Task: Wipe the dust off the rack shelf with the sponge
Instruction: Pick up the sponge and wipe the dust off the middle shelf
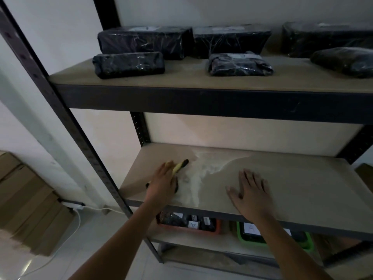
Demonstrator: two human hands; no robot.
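Observation:
My left hand point(163, 181) presses a yellow and black sponge point(180, 166) down on the left part of the middle rack shelf point(302, 188). Most of the sponge is hidden under the palm; one yellow end with a dark tip sticks out past the fingers. A pale streak of dust point(198, 174) lies on the tan board just right of the sponge. My right hand point(251, 191) rests flat on the shelf further right, fingers spread, holding nothing.
The upper shelf point(181, 79) carries several black wrapped parcels point(129, 64). Below the middle shelf stand an orange tray point(217, 228) and a green tray point(242, 237) with labelled items. Dark metal uprights point(66, 110) frame the rack. Cardboard boxes point(30, 203) and a white cable point(78, 217) lie on the floor left.

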